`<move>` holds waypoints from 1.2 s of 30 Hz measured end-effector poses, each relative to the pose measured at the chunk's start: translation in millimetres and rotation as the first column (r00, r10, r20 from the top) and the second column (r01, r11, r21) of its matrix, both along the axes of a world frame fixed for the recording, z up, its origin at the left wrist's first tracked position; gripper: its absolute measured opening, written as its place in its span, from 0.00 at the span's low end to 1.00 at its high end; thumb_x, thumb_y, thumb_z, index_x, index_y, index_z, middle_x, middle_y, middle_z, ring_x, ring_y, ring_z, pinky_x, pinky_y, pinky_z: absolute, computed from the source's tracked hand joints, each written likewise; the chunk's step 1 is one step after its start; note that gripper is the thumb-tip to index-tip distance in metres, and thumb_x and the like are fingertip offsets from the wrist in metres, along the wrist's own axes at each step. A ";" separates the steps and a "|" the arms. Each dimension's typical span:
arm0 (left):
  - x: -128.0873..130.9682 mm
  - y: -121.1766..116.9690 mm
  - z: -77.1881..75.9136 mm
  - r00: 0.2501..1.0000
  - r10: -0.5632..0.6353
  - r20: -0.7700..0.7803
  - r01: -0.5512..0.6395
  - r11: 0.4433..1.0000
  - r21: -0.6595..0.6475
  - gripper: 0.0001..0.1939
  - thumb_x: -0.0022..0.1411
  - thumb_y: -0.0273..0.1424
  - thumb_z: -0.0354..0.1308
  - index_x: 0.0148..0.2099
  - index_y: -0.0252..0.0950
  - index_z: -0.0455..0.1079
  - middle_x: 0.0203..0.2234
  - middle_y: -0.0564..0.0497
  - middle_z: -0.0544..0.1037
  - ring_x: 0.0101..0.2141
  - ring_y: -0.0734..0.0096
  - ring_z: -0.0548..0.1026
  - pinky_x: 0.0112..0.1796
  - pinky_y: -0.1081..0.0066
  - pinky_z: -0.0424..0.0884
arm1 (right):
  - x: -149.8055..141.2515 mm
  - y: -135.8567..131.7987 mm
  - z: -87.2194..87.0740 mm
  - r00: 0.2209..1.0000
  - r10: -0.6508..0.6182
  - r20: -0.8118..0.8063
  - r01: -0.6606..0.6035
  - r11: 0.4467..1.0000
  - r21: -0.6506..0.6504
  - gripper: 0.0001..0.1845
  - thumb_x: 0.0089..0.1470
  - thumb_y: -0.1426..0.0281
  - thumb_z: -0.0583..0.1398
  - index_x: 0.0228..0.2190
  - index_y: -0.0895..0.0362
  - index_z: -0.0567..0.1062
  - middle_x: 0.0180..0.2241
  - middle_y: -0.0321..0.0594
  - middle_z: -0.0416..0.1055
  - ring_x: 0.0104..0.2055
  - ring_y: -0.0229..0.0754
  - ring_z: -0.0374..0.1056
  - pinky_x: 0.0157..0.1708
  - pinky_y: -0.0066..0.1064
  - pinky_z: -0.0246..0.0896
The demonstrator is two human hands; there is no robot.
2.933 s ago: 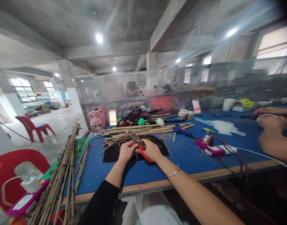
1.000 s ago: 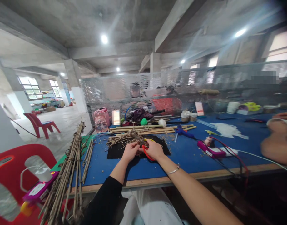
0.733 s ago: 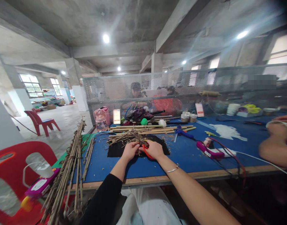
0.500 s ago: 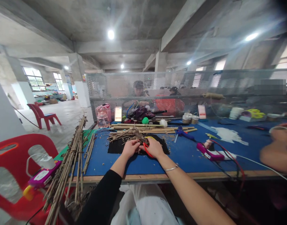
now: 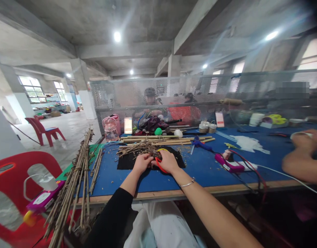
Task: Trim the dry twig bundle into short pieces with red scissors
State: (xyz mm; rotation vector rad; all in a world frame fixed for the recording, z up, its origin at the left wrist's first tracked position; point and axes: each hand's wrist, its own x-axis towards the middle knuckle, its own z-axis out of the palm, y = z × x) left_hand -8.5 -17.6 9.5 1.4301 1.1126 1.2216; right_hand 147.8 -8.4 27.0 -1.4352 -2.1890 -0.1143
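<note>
My left hand (image 5: 142, 163) is curled around a small bundle of dry twigs (image 5: 137, 148) over a black cloth (image 5: 124, 163) on the blue table (image 5: 199, 172). Right beside it, my right hand (image 5: 168, 160) is closed on red-handled scissors (image 5: 159, 166), whose blades point into the twigs. The two hands touch each other. A silver bangle sits on my right wrist.
Long bamboo sticks (image 5: 168, 139) lie behind the cloth. A big bundle of sticks (image 5: 75, 182) leans off the table's left end. A purple glue gun (image 5: 228, 166) with cords lies at right. Another person's arm (image 5: 300, 162) works at far right. Red chairs (image 5: 8, 186) stand left; people sit behind a mesh screen (image 5: 199, 93).
My hands have stayed together on the twigs and scissors with only small shifts. The view has swayed slightly. The other person's arm at right has moved a little.
</note>
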 end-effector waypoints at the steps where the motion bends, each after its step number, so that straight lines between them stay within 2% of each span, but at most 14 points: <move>1: -0.1 0.5 -0.8 1.000 -0.002 -0.002 0.002 1.000 -0.003 0.14 0.48 0.39 0.58 0.32 0.32 0.71 0.18 0.53 0.72 0.17 0.78 0.67 0.19 0.78 0.62 | 0.0 -0.5 0.3 1.000 0.003 -0.003 -0.004 1.000 -0.013 0.26 0.43 0.48 0.56 0.35 0.57 0.67 0.36 0.44 0.68 0.41 0.45 0.64 0.38 0.33 0.54; 6: -1.6 2.6 -3.9 1.000 -0.018 -0.006 0.018 1.000 -0.002 0.15 0.50 0.39 0.56 0.35 0.33 0.72 0.18 0.52 0.73 0.18 0.77 0.68 0.20 0.78 0.63 | -1.4 -2.6 -0.7 0.998 -0.051 -0.022 0.049 0.994 -0.102 0.25 0.44 0.48 0.55 0.35 0.55 0.67 0.33 0.41 0.70 0.36 0.43 0.67 0.33 0.31 0.55; 15: -0.4 -0.5 1.6 0.999 -0.016 0.033 0.016 1.000 -0.025 0.14 0.49 0.36 0.57 0.37 0.33 0.72 0.16 0.53 0.71 0.16 0.80 0.65 0.18 0.79 0.59 | -2.1 -0.6 -0.4 0.993 -0.110 0.031 0.113 0.981 -0.160 0.27 0.43 0.44 0.53 0.32 0.54 0.69 0.30 0.42 0.72 0.34 0.45 0.69 0.29 0.29 0.55; 19: -0.2 2.2 0.4 0.999 0.023 0.030 -0.021 0.999 -0.041 0.12 0.48 0.36 0.59 0.32 0.33 0.69 0.15 0.55 0.70 0.15 0.80 0.64 0.16 0.80 0.58 | -1.5 0.2 -1.9 0.993 -0.113 0.041 0.118 0.983 -0.142 0.27 0.43 0.43 0.52 0.30 0.54 0.69 0.30 0.41 0.72 0.33 0.45 0.69 0.29 0.30 0.54; 23: -0.6 4.4 -1.7 0.994 0.105 -0.021 -0.106 0.994 -0.025 0.13 0.46 0.38 0.60 0.27 0.33 0.66 0.12 0.58 0.66 0.13 0.82 0.61 0.14 0.80 0.55 | -1.8 0.1 -2.5 0.997 -0.074 0.020 0.076 0.992 -0.103 0.29 0.42 0.44 0.54 0.35 0.55 0.68 0.33 0.42 0.71 0.36 0.45 0.68 0.32 0.31 0.55; 28: -0.1 3.6 -1.4 0.990 0.131 -0.055 -0.133 0.991 -0.018 0.12 0.45 0.37 0.60 0.27 0.33 0.65 0.13 0.58 0.66 0.14 0.82 0.62 0.14 0.80 0.54 | -2.7 1.0 -1.2 1.000 -0.022 0.017 0.023 0.999 -0.049 0.28 0.41 0.46 0.56 0.33 0.57 0.68 0.33 0.44 0.70 0.38 0.45 0.65 0.35 0.32 0.55; 36: 0.6 6.3 -3.5 0.990 0.135 -0.037 -0.133 0.990 0.057 0.11 0.44 0.35 0.60 0.26 0.32 0.66 0.12 0.58 0.65 0.14 0.82 0.60 0.17 0.79 0.56 | -2.9 -1.3 0.8 0.999 -0.036 0.023 0.036 0.999 -0.037 0.28 0.41 0.47 0.56 0.34 0.58 0.68 0.36 0.46 0.69 0.41 0.47 0.64 0.39 0.34 0.54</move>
